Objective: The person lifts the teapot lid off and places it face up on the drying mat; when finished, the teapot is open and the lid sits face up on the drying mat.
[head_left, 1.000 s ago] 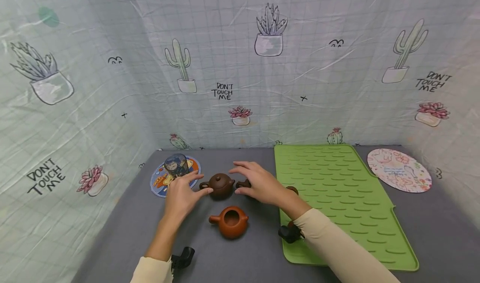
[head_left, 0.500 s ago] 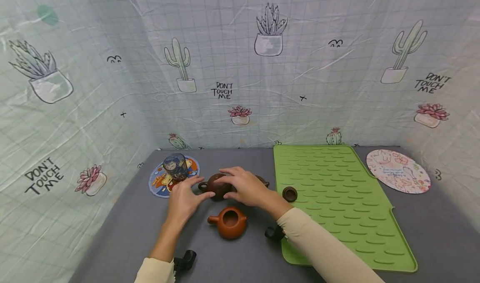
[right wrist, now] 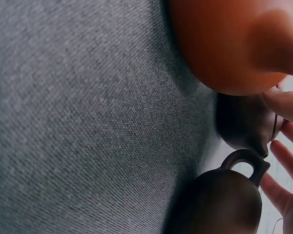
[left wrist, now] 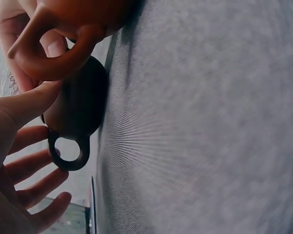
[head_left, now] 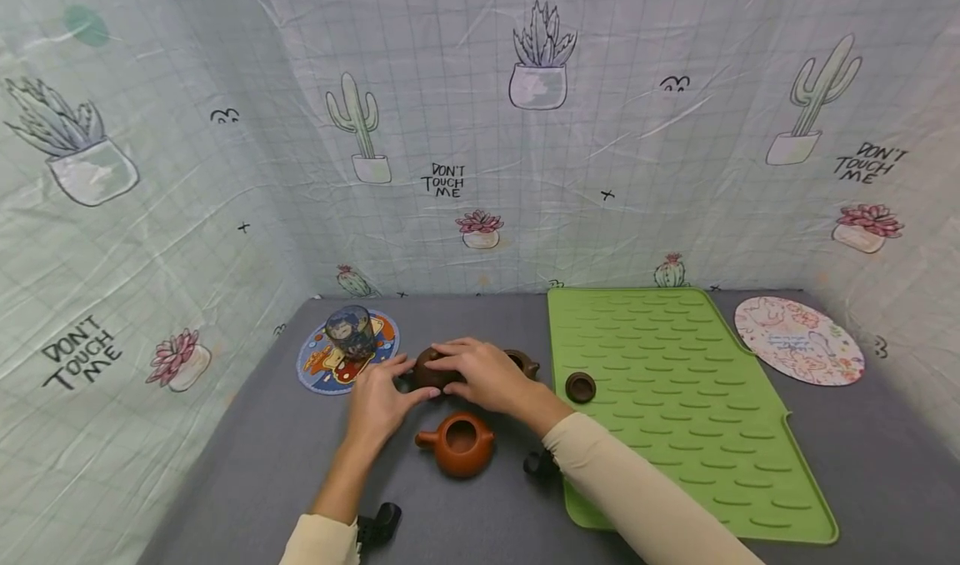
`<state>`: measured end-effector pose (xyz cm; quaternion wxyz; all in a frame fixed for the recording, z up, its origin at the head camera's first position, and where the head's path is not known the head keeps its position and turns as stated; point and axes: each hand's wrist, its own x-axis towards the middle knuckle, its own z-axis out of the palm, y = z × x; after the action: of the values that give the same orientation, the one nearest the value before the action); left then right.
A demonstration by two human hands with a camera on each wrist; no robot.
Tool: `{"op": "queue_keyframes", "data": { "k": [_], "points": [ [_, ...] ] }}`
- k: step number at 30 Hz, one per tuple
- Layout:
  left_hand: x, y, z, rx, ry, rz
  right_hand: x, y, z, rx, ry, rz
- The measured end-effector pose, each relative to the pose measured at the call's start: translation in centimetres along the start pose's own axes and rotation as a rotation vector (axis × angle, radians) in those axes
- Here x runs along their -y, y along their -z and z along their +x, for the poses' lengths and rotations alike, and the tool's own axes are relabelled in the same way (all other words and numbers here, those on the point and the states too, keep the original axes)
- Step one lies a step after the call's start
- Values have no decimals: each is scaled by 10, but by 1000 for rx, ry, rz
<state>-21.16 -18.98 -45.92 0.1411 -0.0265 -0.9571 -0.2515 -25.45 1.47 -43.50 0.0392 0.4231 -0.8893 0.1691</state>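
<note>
"DON'T TOUCH ME" x3 on bkgd cloth (head_left: 480, 140), pink mat (head_left: 799, 340) txt illegible

Far left: glass (head_left: 348, 329) on left coaster (head_left: 318, 372). To its right, first teapot (head_left: 429, 375), between left hand (head_left: 378, 400) and right hand (head_left: 482, 375). Second teapot (head_left: 472, 458) before it; third teapot (head_left: 528, 367) right. Farther right, mat (head_left: 675, 432); lid (head_left: 581, 387) on its left edge. Right coaster (head_left: 799, 342) beyond.
</note>
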Motion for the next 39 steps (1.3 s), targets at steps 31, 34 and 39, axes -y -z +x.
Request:
{"op": "queue_keyframes", "data": {
  "k": [31, 34, 39],
  "points": [
    [-1, 0, 10, -7, 73, -64, 2, -3, 15, -39, -30, 21],
    [-2, 2, 11, -6, 75, -55, 1, -3, 17, -39, -28, 15],
    [-2, 2, 15, 11, 71, -50, 0, -3, 18, -30, -39, 15]
  ]
}}
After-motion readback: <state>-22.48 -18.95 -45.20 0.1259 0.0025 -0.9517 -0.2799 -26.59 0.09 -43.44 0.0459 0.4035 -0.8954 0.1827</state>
